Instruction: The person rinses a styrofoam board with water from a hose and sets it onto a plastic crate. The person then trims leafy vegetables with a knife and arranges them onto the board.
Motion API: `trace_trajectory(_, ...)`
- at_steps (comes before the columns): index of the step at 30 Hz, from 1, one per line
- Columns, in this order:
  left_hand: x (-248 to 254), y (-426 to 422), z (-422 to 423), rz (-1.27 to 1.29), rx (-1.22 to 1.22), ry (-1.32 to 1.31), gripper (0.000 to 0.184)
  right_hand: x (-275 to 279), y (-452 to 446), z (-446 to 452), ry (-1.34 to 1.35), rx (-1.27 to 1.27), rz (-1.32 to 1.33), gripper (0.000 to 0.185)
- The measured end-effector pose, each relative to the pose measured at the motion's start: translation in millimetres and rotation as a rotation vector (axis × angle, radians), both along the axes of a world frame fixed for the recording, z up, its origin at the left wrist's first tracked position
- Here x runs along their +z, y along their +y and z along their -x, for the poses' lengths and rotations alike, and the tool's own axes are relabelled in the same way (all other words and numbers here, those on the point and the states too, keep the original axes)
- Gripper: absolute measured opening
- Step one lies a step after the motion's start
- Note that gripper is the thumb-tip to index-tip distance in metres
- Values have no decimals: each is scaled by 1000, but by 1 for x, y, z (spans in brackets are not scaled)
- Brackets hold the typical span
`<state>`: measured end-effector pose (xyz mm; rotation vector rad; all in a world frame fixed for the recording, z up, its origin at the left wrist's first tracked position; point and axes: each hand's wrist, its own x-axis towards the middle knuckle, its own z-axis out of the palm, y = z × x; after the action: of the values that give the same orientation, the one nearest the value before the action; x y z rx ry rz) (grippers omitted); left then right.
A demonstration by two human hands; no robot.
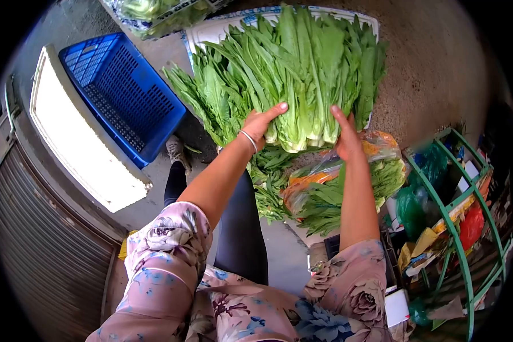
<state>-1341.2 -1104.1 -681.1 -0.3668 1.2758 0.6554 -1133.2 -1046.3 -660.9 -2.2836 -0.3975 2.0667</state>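
A wide bunch of long green leafy vegetables (302, 74) lies over a white sheet or board (202, 35), its pale cut ends toward me. My left hand (260, 124) grips the bunch's left side near the cut ends, thumb on top. At the right side, my right hand (346, 134) holds the same bunch, thumb up along the stems. More leafy greens (211, 94) spread out to the left of it. Below my hands are loose greens (265, 185) and an orange-printed plastic bag (376, 145) with greens in it. The undersides of both hands are hidden.
A blue plastic crate (154, 105) stands at the left beside a white foam lid or box (77, 134). A clear bag of greens (165, 14) is at the top. On the right, a green metal frame (459, 239) surrounds colourful bags. A shutter (45, 245) runs along the lower left.
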Motion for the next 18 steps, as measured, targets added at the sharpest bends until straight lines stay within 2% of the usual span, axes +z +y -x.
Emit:
trace_trajectory(2, 1, -6, 2, -103, 11, -72, 84, 5, -10, 6, 33, 41, -79, 130)
trace_trajectory(3, -24, -23, 0, -41, -33, 55, 60, -6, -18, 1, 46, 29, -141, 121)
trace_trajectory(4, -24, -26, 1, -44, -17, 60, 60, -3, -18, 1, 51, 45, -145, 121)
trace_trajectory(6, -20, -31, 3, -24, -10, -56, 62, 8, -23, 1, 294, -94, -193, 101)
trace_trajectory(7, -10, -28, 5, -21, -7, -115, 63, 8, -27, -2, 309, -157, -219, 76)
trace_trajectory(8, 1, -28, 7, -28, -15, -144, 62, 10, -32, -5, 316, -142, -225, 76)
trace_trajectory(10, 9, -32, 9, -51, -58, -183, 60, 23, -40, -5, 323, -196, -235, 43)
trace_trajectory(14, 39, -40, 15, -133, 28, -295, 55, 65, -50, -1, 336, -270, -221, 34)
trace_trajectory(16, 52, -49, 20, -251, 34, -468, 75, 89, -59, 4, 231, -223, -278, 33)
trace_trajectory(17, 60, -55, 22, -218, 2, -416, 68, 112, -64, 12, 155, -188, -316, 34)
trace_trajectory(18, 86, -60, 33, -330, 145, -452, 50, 130, -71, 21, 134, -146, -326, 35)
